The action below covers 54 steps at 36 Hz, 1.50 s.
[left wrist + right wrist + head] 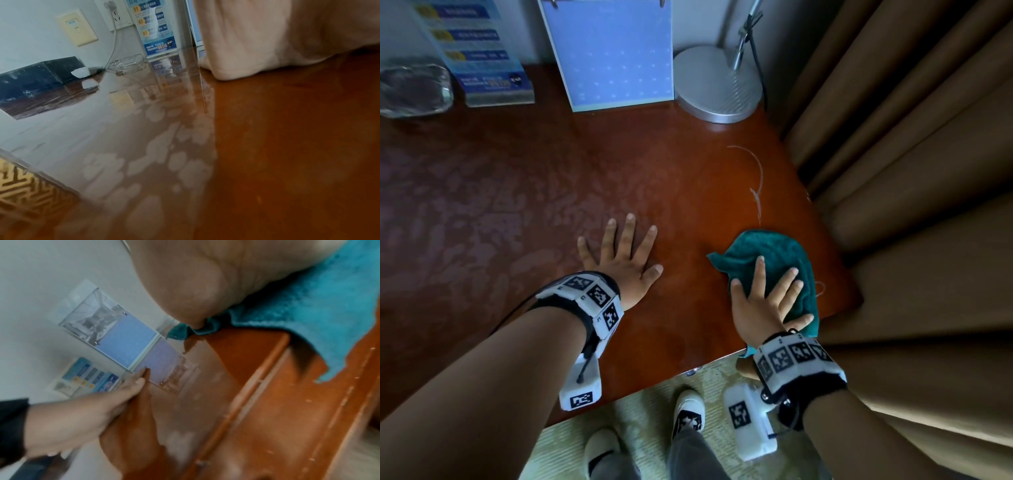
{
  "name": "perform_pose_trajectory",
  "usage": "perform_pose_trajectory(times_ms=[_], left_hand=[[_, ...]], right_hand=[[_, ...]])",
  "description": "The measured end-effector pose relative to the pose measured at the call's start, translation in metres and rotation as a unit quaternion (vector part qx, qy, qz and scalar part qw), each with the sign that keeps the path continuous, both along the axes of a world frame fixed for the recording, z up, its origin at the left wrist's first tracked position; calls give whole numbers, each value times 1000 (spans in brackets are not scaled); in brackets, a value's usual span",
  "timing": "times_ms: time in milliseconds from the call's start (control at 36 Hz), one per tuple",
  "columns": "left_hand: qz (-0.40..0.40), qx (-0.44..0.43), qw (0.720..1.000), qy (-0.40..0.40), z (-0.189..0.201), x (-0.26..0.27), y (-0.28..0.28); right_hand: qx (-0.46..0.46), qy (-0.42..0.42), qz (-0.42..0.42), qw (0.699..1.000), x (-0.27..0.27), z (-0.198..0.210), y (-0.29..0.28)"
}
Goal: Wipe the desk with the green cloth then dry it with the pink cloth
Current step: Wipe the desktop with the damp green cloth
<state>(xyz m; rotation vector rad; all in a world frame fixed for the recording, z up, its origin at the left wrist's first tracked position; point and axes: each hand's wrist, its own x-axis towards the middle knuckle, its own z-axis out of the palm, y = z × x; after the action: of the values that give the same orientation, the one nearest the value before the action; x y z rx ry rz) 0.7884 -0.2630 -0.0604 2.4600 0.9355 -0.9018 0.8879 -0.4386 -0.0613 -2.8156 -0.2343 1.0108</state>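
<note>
The green cloth (pixel 770 253) lies bunched on the red-brown desk (pixel 671 192) near its front right corner. My right hand (pixel 767 301) presses flat on it with straight, spread fingers. In the right wrist view the cloth (pixel 308 318) hangs over the desk edge under my palm (pixel 195 280). My left hand (pixel 619 253) rests flat on the bare desk to the left of the cloth, fingers spread; the right wrist view shows the same hand (pixel 82 415). The left wrist view shows only the wet, shiny desk (pixel 267 146) and the underside of my palm. No pink cloth is in view.
At the back of the desk stand a blue calendar (pixel 609 54), a round metal lamp base (pixel 719 85), a blue leaflet stand (pixel 479 58) and a glass ashtray (pixel 414 89). Brown curtains (pixel 914 171) hang along the desk's right side. A black box (pixel 37 78) sits far left.
</note>
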Motion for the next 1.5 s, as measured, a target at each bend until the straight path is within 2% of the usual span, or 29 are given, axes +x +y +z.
perform_pose_trajectory(times_ms=[167,389,667,750,861,944,1000,1139,1389,1500], left_hand=[[-2,-2,1000,2,1,0,0],[-2,-4,1000,3,2,0,0],[-3,-8,1000,5,3,0,0],[-4,-7,1000,5,3,0,0],[-4,-11,1000,4,3,-1,1],[-5,-13,1000,3,3,-1,1],[-4,-13,1000,3,2,0,1],[-5,-8,1000,3,1,0,1],[-8,-1,1000,6,1,1,0],[-20,61,998,-26,1,2,0]], right_hand=[[2,-39,50,998,5,-6,-13],[-8,-43,161,986,30,-4,-35],[44,-32,337,940,84,-2,-70],[65,-55,321,943,80,5,-71],[66,-102,208,971,64,12,-59],[27,-60,93,993,61,11,-45],[-1,-46,61,997,62,5,-36],[-51,-74,85,992,64,-10,-29],[-71,-99,230,966,97,-13,-26],[-80,-94,258,958,115,-12,-16]])
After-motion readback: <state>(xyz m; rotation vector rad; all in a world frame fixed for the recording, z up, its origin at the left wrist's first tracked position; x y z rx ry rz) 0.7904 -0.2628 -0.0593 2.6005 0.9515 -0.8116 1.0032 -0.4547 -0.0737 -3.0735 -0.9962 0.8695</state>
